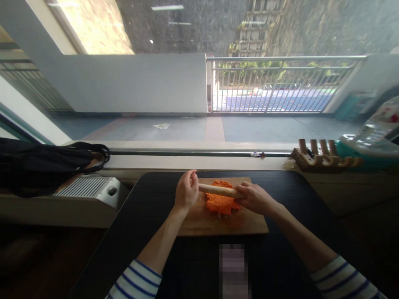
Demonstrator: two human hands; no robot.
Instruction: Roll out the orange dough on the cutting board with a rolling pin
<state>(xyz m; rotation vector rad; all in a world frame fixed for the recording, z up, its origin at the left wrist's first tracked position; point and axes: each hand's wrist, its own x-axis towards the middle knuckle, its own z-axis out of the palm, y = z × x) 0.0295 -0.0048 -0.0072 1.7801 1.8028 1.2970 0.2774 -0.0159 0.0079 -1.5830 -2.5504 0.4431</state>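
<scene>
Black table (149, 199) w/ wooden board (202, 224) flat on it, near far edge.

Wearing a long-sleeved top, white, ringed with thin navy stripes. Left sleeve (137, 282) pushed up near the elbow, cloth softly bunched, several dark hoops showing. Right sleeve (343, 276) in the same pattern, stripes curving round the arm, edge gathered into a thicker band. Below both cuffs, forearms bare all the way down to a bare left hand (186, 193) and a bare right hand (255, 198). Fingernails too small to make out.
</scene>
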